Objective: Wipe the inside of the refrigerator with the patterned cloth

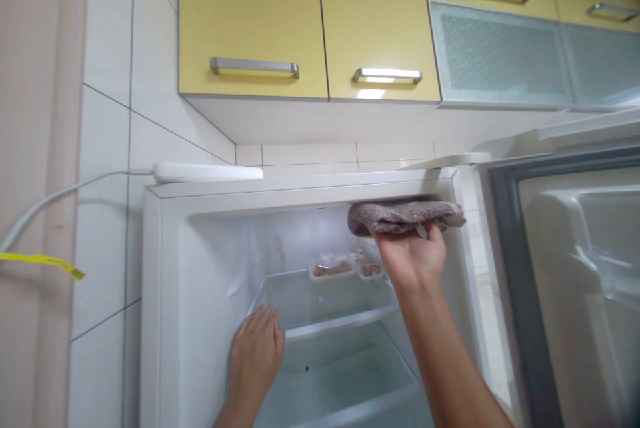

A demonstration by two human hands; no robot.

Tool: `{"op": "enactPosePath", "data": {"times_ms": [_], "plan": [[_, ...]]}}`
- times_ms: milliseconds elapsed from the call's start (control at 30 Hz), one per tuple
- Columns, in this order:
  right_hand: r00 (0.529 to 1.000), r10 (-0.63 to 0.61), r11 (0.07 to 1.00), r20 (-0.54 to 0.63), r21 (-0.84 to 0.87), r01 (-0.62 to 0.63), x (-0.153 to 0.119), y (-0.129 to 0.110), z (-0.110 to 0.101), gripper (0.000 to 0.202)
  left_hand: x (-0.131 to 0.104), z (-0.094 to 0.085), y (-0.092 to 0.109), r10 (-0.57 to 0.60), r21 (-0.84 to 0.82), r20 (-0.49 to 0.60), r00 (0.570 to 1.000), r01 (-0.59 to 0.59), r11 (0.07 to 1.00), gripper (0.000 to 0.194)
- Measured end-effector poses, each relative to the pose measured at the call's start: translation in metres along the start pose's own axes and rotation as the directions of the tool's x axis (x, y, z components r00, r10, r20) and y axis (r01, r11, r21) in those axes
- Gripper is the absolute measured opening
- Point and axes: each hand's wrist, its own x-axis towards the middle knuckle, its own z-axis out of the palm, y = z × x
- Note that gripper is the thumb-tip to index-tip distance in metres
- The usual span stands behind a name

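Note:
A folded grey-brown cloth (pixel 400 216) is held in my right hand (pixel 413 255), palm turned up, against the upper front edge of the open fridge (pixel 300 189), near its right corner. My left hand (pixel 257 341) lies with fingers stretched out at the left end of the upper glass shelf (pixel 295 298); whether it presses on the shelf or the side wall I cannot tell. Toward the back of that shelf sit two clear food containers, a larger one (pixel 331 268) and a smaller one (pixel 370 271).
The fridge door (pixel 565 268) stands swung open on the right. Yellow wall cabinets (pixel 250 15) with metal handles hang above. A white flat device (pixel 207 173) with a cable lies on the fridge top. A yellow strip (pixel 45 259) hangs at the left. Below is another glass shelf (pixel 345 371).

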Motion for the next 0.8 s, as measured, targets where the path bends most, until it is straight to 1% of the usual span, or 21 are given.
{"op": "enactPosePath", "data": {"times_ms": [67,133,233,400,467,533,600,667,733,800], "plan": [[0.998,-0.057,0.998,-0.001,0.022,0.057,0.013,0.006,0.0,0.027,0.0,0.0,-0.001,0.0,-0.001,0.006,1.0,0.0,1.0,0.04],[0.995,-0.101,0.994,-0.002,0.033,0.101,0.033,0.015,-0.002,0.03,0.0,0.0,-0.001,0.005,-0.006,0.017,1.0,-0.005,1.0,0.04],[0.995,-0.095,0.995,0.017,-0.024,0.095,0.068,0.032,-0.012,0.033,-0.001,0.0,-0.001,0.002,-0.021,0.026,1.0,-0.001,1.0,0.041],[0.998,-0.045,0.975,0.054,-0.215,0.056,0.129,0.07,-0.05,0.048,-0.004,0.005,-0.002,0.003,-0.044,0.004,1.0,-0.002,0.999,0.042],[0.998,-0.037,0.971,0.051,-0.233,0.048,0.151,0.087,-0.066,0.052,-0.006,0.008,-0.002,0.005,-0.04,-0.017,1.0,-0.006,0.999,0.043],[0.999,-0.041,0.975,0.022,-0.218,0.045,0.171,0.103,-0.08,0.056,-0.007,0.011,-0.003,0.01,-0.022,-0.035,0.999,-0.011,1.0,0.042],[0.999,-0.038,0.979,-0.007,-0.203,0.036,0.185,0.118,-0.09,0.058,-0.009,0.013,-0.003,0.021,-0.011,-0.048,0.999,-0.022,1.0,0.042],[1.0,-0.012,0.981,-0.02,-0.195,0.008,0.193,0.134,-0.095,0.059,-0.01,0.014,-0.003,0.033,-0.013,-0.054,0.998,-0.034,0.999,0.041],[0.999,0.035,0.982,-0.031,-0.186,-0.04,0.194,0.154,-0.093,0.059,-0.01,0.014,-0.003,0.038,-0.007,-0.056,0.998,-0.039,0.999,0.041],[0.995,0.085,0.981,-0.054,-0.173,-0.093,0.188,0.18,-0.088,0.058,-0.011,0.015,-0.003,0.042,0.009,-0.055,0.998,-0.042,0.999,0.042]]}}
